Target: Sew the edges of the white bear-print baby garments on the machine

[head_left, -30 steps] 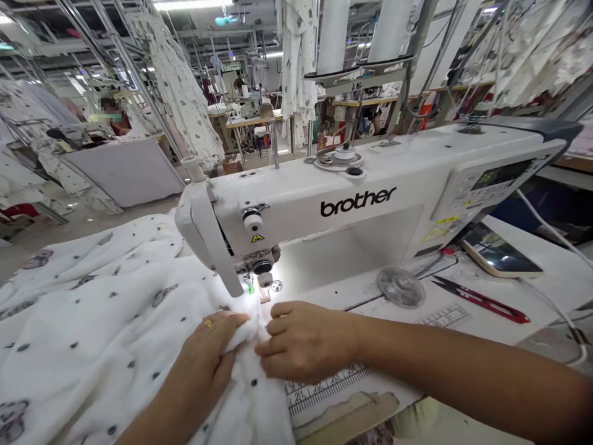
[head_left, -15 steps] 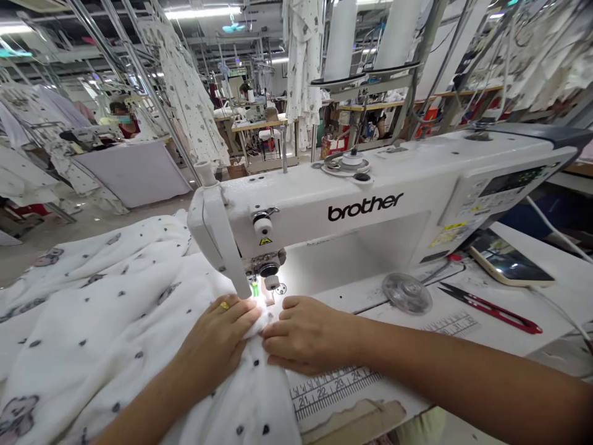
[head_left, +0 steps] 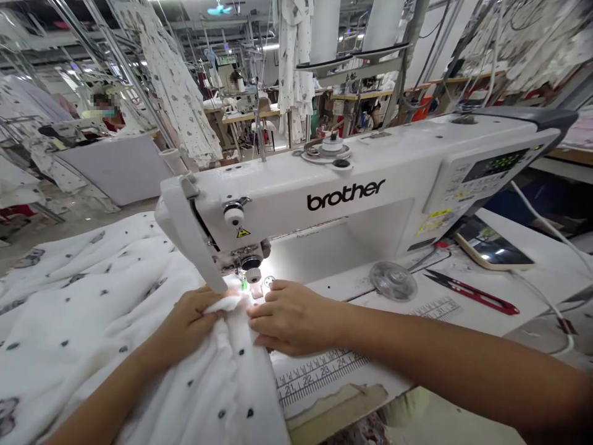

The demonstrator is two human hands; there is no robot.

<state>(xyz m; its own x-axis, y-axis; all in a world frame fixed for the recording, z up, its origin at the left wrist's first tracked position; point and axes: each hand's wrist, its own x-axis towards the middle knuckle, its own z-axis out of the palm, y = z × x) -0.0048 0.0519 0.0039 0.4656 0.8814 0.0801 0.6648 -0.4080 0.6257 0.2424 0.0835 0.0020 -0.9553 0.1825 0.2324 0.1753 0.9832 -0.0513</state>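
White fabric [head_left: 92,296] with dark spots and printed figures spreads over the left of the sewing table and runs up to the needle area of a white sewing machine [head_left: 278,204]. My left hand [head_left: 188,321] is closed on a fold of this fabric, just left of the lit presser foot [head_left: 244,283]. On the other side, my right hand [head_left: 294,318] has its fingers curled down on the fabric's right edge, close to the needle. Both sets of fingertips are partly hidden by cloth or by the hand itself.
A clear round disc [head_left: 393,281], red-handled thread snips [head_left: 472,292] and a phone-like device [head_left: 493,242] lie on the table to the right. A printed ruler [head_left: 319,377] runs along the front. Behind the machine are hanging garments [head_left: 296,68] and a co-worker [head_left: 106,111].
The camera view has shifted, so the machine appears further left. My left hand has moved from lying on the cloth to gripping a raised fold. My right hand stays near the needle.
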